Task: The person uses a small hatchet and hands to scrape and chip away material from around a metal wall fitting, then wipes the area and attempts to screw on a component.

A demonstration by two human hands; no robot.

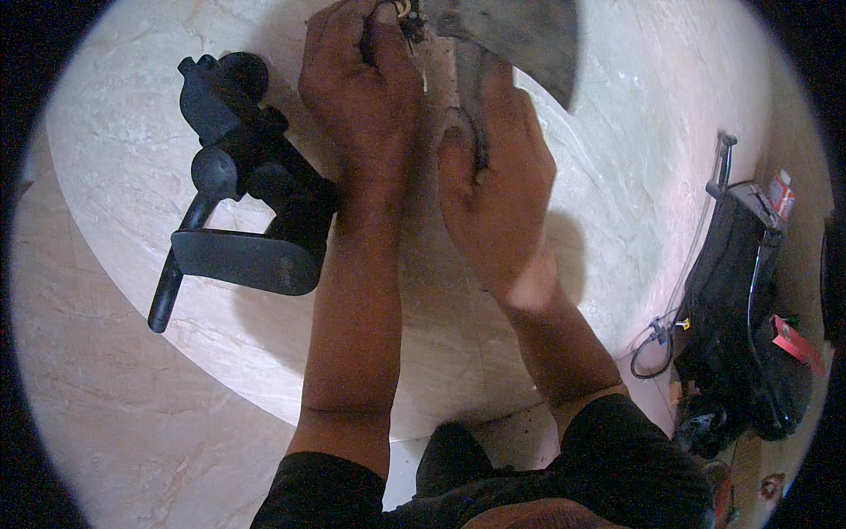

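My left hand (366, 97) is closed near the top edge of the head view. Thin yellowish strands and small dark bits show at its fingertips, but what it grips is mostly cut off by the frame. Beside it, my right hand (502, 189) is closed around a grey strip-like piece (469, 84), with the thumb bent towards its dark curved edge. Above the right hand spreads a broad grey plate (533, 40) with a curved outer edge. Whether it joins the strip, I cannot tell.
Left of my left forearm, a black jointed device (251, 167) with a rod and a flat plate stands on the pale marbled surface (634, 159). A black bag (727, 273), a cable (696, 238) and a red packet (797, 344) lie at the right.
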